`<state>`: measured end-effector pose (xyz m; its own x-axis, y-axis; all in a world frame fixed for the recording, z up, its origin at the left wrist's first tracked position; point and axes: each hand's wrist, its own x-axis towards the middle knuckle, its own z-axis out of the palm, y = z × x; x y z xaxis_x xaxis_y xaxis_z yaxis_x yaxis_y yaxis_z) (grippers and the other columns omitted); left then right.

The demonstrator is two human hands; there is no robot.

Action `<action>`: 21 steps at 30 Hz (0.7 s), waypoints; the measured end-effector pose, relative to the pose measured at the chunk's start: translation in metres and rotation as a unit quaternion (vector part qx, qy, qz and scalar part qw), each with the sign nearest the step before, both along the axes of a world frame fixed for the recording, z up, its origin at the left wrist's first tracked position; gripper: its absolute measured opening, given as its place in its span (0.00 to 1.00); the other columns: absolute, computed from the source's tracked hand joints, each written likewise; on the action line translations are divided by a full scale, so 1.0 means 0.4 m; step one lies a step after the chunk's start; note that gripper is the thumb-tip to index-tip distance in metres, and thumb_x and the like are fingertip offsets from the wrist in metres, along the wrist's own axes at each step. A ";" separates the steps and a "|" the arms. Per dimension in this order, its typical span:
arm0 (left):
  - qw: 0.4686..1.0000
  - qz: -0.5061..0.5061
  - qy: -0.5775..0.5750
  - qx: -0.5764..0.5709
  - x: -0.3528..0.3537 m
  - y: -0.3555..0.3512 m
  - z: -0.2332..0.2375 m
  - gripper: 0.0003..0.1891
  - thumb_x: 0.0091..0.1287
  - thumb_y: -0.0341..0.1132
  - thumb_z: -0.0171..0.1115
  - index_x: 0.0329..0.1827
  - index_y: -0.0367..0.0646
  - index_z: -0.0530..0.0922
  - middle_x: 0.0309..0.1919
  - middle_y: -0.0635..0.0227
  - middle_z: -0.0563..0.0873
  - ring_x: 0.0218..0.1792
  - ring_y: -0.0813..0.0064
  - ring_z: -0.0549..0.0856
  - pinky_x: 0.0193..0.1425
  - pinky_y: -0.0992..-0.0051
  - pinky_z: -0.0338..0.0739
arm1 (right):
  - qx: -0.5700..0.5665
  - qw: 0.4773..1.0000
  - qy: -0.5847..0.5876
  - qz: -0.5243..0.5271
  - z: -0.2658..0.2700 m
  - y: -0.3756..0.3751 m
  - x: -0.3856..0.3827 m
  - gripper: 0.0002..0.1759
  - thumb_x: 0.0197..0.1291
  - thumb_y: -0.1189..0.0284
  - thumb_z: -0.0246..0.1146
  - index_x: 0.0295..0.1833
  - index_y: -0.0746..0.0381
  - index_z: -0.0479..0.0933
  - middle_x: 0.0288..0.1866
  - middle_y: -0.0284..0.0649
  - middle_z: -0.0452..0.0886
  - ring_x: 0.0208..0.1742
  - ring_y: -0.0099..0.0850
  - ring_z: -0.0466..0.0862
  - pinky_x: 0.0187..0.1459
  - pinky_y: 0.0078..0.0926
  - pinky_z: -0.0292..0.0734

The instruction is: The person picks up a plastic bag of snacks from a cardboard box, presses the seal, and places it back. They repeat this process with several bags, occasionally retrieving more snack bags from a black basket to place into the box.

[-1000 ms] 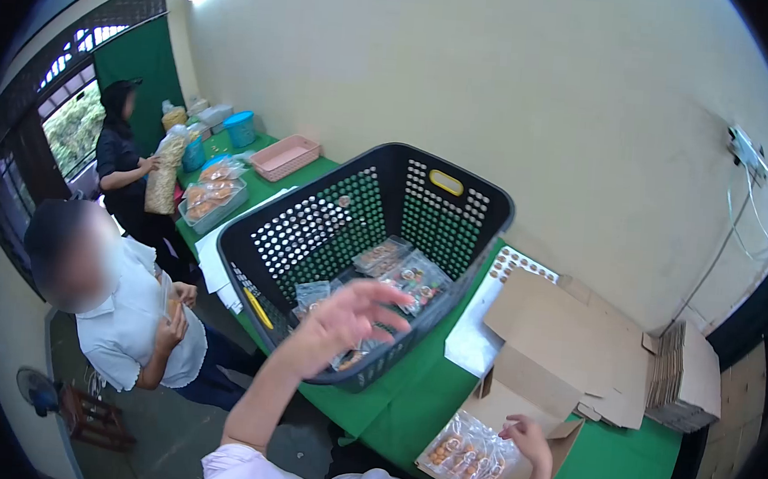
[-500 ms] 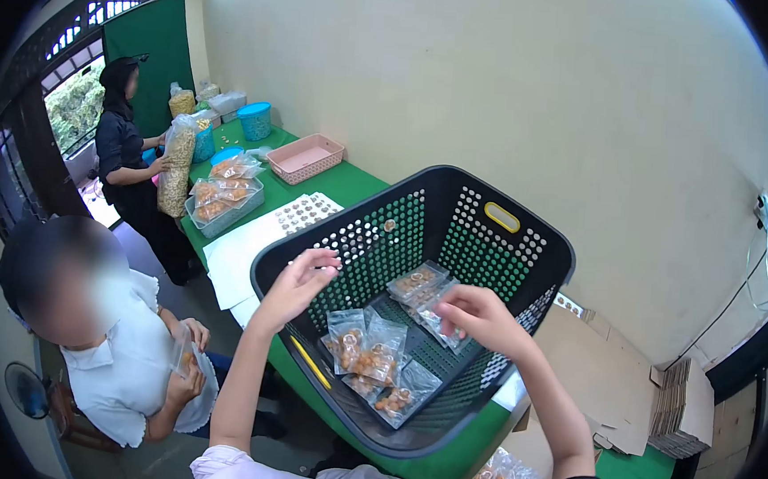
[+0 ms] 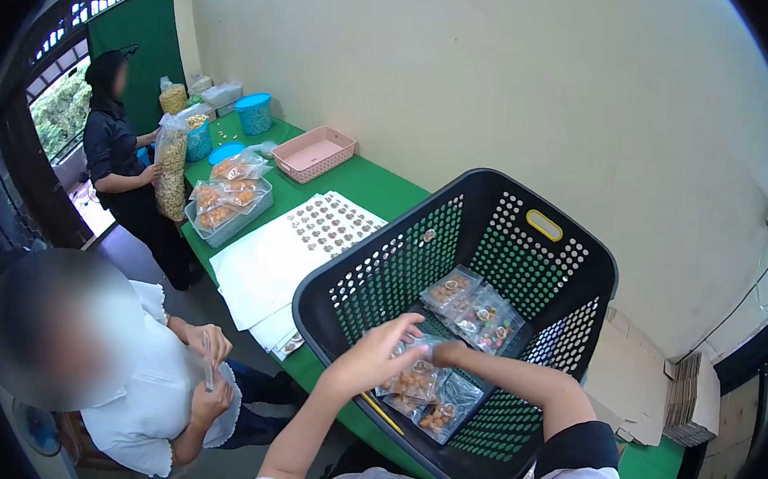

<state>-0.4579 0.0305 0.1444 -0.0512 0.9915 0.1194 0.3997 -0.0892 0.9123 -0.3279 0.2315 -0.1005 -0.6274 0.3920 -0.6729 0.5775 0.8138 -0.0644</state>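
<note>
A large black perforated basket stands at the green table's edge. Inside it, clear bags with orange snacks lie near the front and more bags lie toward the back. My left hand reaches over the near bags, fingers apart and slightly curled. Beside it my right hand is bent down at these bags; its fingers are hidden, so what it holds cannot be seen.
Sticker sheets, a pink tray and a bin of bagged snacks are on the table. One person stands with a tall snack bag; another, at lower left, holds a small packet. Flat cardboard lies right.
The basket appears further right as the view shifts. My hands have come together over the near bags, the right one moving across from the back bags. The person at lower left appears closer.
</note>
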 end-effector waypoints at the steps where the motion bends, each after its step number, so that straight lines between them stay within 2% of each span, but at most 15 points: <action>1: 1.000 0.002 0.004 -0.005 -0.002 0.001 0.001 0.23 0.61 0.38 0.57 0.55 0.36 0.64 0.44 0.55 0.78 0.45 0.70 0.78 0.49 0.73 0.72 | -0.038 0.997 -0.014 -0.071 0.030 -0.034 -0.002 0.34 0.53 0.42 0.49 0.46 0.63 0.75 0.46 0.44 0.77 0.41 0.38 0.80 0.38 0.33 0.77; 3: 1.000 0.005 0.010 -0.014 0.000 0.002 0.007 0.23 0.61 0.39 0.57 0.55 0.35 0.64 0.43 0.54 0.78 0.45 0.70 0.79 0.49 0.73 0.72 | -0.111 0.970 -0.044 -0.212 0.087 -0.100 0.017 0.35 0.52 0.42 0.49 0.47 0.64 0.73 0.40 0.47 0.79 0.33 0.38 0.81 0.33 0.32 0.76; 4: 0.999 0.010 0.035 0.006 -0.001 0.002 -0.004 0.24 0.61 0.40 0.57 0.56 0.36 0.64 0.43 0.54 0.77 0.44 0.69 0.79 0.46 0.74 0.73 | -0.134 0.965 -0.041 -0.222 0.052 -0.099 0.019 0.34 0.52 0.42 0.51 0.47 0.64 0.74 0.38 0.46 0.79 0.31 0.36 0.81 0.31 0.31 0.76; 6: 0.999 0.001 0.027 -0.024 -0.001 -0.002 0.016 0.24 0.61 0.41 0.57 0.56 0.36 0.64 0.43 0.53 0.77 0.44 0.69 0.79 0.45 0.74 0.73 | -0.181 0.953 -0.032 -0.242 -0.001 -0.097 0.018 0.33 0.50 0.43 0.53 0.47 0.63 0.74 0.36 0.43 0.79 0.27 0.33 0.80 0.27 0.28 0.75; 7: 0.999 -0.004 0.023 -0.039 -0.001 -0.002 0.025 0.24 0.61 0.41 0.57 0.56 0.36 0.64 0.43 0.53 0.77 0.44 0.69 0.79 0.44 0.74 0.73 | -0.218 0.939 -0.012 -0.266 -0.002 -0.084 0.022 0.33 0.47 0.43 0.56 0.43 0.62 0.76 0.34 0.42 0.80 0.29 0.32 0.81 0.28 0.28 0.75; 8: 0.998 -0.003 0.053 0.020 -0.003 0.003 -0.002 0.25 0.61 0.42 0.56 0.56 0.35 0.64 0.43 0.53 0.77 0.42 0.67 0.80 0.43 0.73 0.73 | -0.255 0.922 0.009 -0.290 -0.001 -0.068 0.030 0.33 0.44 0.42 0.59 0.39 0.62 0.78 0.33 0.41 0.81 0.31 0.32 0.82 0.28 0.28 0.76; 9: 0.999 -0.003 0.049 0.003 -0.005 0.005 0.002 0.25 0.61 0.42 0.56 0.56 0.35 0.65 0.43 0.53 0.77 0.41 0.66 0.80 0.44 0.72 0.73 | -0.291 0.904 0.029 -0.313 0.009 -0.059 0.034 0.32 0.40 0.41 0.61 0.36 0.62 0.80 0.32 0.39 0.81 0.34 0.31 0.82 0.29 0.28 0.77; 11: 0.999 -0.002 0.042 -0.033 -0.005 0.001 0.013 0.25 0.61 0.42 0.56 0.55 0.34 0.65 0.43 0.52 0.77 0.40 0.63 0.80 0.45 0.71 0.73 | -0.258 0.905 0.115 -0.319 -0.055 -0.011 0.012 0.27 0.38 0.47 0.65 0.31 0.62 0.80 0.30 0.40 0.81 0.31 0.31 0.82 0.28 0.27 0.76; 12: 0.997 0.013 0.069 -0.016 -0.005 0.000 0.004 0.25 0.61 0.42 0.57 0.55 0.34 0.65 0.43 0.52 0.78 0.40 0.63 0.80 0.44 0.71 0.73 | -0.241 0.902 0.159 -0.322 -0.082 0.003 0.005 0.24 0.36 0.50 0.67 0.28 0.62 0.80 0.29 0.41 0.80 0.29 0.31 0.81 0.27 0.26 0.76; 14: 0.991 0.040 0.126 0.021 -0.001 0.002 -0.019 0.24 0.60 0.42 0.57 0.54 0.33 0.66 0.42 0.51 0.78 0.39 0.61 0.81 0.44 0.71 0.73 | -0.131 0.917 0.148 -0.346 -0.021 0.043 -0.036 0.18 0.34 0.58 0.68 0.24 0.63 0.79 0.27 0.41 0.79 0.25 0.29 0.79 0.26 0.26 0.74; 17: 0.990 0.052 0.128 -0.007 0.004 -0.006 0.009 0.24 0.60 0.41 0.57 0.52 0.33 0.67 0.40 0.51 0.79 0.40 0.61 0.81 0.45 0.71 0.73 | -0.202 0.871 0.226 -0.388 0.083 0.073 -0.073 0.14 0.35 0.66 0.67 0.25 0.65 0.76 0.27 0.40 0.77 0.25 0.28 0.77 0.26 0.27 0.74; 20: 0.992 0.053 0.114 -0.018 0.005 -0.006 0.012 0.23 0.59 0.42 0.58 0.50 0.32 0.69 0.39 0.53 0.80 0.40 0.64 0.81 0.45 0.72 0.74 | -0.270 0.817 0.346 -0.373 0.370 -0.001 -0.063 0.17 0.37 0.71 0.67 0.34 0.66 0.72 0.28 0.38 0.74 0.27 0.27 0.76 0.27 0.27 0.74; 21: 0.992 0.051 0.111 -0.025 0.006 -0.007 0.014 0.23 0.59 0.42 0.58 0.49 0.33 0.70 0.39 0.53 0.80 0.41 0.64 0.81 0.45 0.72 0.74 | -0.301 0.783 0.382 -0.387 0.426 -0.034 -0.047 0.19 0.38 0.71 0.67 0.37 0.66 0.70 0.28 0.38 0.74 0.28 0.26 0.76 0.27 0.27 0.73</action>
<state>-0.4553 0.0277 0.1498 -0.1303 0.9873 0.0906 0.5953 0.0048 0.8035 -0.3466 0.2179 0.0701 -0.6680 0.6105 -0.4255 0.4886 -0.0714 -0.8696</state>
